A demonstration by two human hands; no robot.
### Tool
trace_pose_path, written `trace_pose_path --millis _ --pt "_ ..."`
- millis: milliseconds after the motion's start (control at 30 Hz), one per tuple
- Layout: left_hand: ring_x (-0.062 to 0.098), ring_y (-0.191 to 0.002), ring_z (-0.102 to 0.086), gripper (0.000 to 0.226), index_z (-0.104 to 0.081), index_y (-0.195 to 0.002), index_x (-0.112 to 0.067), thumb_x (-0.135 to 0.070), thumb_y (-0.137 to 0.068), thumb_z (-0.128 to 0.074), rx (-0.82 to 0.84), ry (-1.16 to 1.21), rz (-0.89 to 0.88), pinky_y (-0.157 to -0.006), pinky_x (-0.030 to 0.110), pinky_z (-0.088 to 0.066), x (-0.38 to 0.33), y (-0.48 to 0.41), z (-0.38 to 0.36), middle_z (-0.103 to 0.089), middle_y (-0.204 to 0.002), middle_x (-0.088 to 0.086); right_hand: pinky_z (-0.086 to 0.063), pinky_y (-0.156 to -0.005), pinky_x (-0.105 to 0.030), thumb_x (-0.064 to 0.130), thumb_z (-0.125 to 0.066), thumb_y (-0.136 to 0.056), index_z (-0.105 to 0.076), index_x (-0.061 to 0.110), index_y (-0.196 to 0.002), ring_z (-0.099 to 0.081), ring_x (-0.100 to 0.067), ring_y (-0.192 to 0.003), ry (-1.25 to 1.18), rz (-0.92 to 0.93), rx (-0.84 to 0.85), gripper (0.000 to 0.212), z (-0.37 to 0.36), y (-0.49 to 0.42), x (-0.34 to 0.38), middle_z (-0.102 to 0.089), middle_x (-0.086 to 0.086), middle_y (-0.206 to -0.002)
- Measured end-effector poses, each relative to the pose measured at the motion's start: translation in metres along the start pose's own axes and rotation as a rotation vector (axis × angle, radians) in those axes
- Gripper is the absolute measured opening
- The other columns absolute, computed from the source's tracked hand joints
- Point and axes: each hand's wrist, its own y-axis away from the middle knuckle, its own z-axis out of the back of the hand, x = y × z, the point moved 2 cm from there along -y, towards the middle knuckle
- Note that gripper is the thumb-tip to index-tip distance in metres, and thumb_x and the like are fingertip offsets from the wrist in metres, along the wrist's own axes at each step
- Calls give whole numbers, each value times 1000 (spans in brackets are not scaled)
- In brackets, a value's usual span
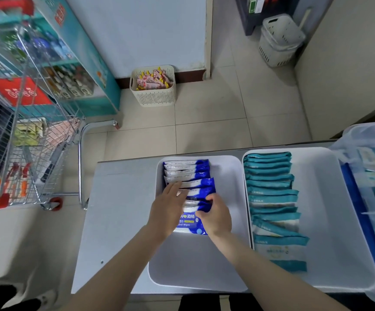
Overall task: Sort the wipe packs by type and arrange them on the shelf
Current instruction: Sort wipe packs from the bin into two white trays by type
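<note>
Alcohol wipe packs (pixel 188 173), blue and white. Lay shingled in a row from far to near down the left white tray (pixel 226 167), nearest one face up with its printed label showing. Left hand (pixel 168 207): rested flat on the middle of that row, fingers straight and close together. Right hand (pixel 216 215): pinched the blue right end of a near pack, fingers curled. Just right, teal wipe packs (pixel 271 194), shingled likewise in a second white tray (pixel 316 198). Farther right, a clear plastic bin (pixel 366 135) of mixed packs. Under all three, a grey table (pixel 119 209). Left on the tiled floor, a wire shopping cart (pixel 25 153); far, a cream basket (pixel 152 95) of pink sachets.
</note>
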Motion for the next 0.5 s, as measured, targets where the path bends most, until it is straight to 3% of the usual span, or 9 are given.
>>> trace_pose_path --millis 100,267,500 --pt "25 -114 -59 51 -68 -108 -19 -6 -60 -81 -56 125 93 -71 33 -58 -7 8 0 -61 -124 4 -44 -85 -32 11 -68 -72 -52 17 -114 -49 -17 -106 0 43 -165 45 9 -2 -1 -53 4 -112" --pt "21 -89 -64 54 -67 -99 -21 -14 -49 -84 23 97 -12 -57 26 -52 -31 28 -17 -63 -102 -3 -41 -73 -25 14 -62 -80 -60 20 -100 -57 -17 -84 22 29 67 21 4 0 7 -59 8 -91" --pt "22 -80 -63 65 -67 -90 -17 -3 -28 -82 38 -83 25 -47 27 -49 -31 30 -16 -64 -92 -1 -54 -77 -34 18 -59 -80 -63 23 -94 -65 -19 -84 -42 20 89 15 12 8 -1 -68 4 -91"
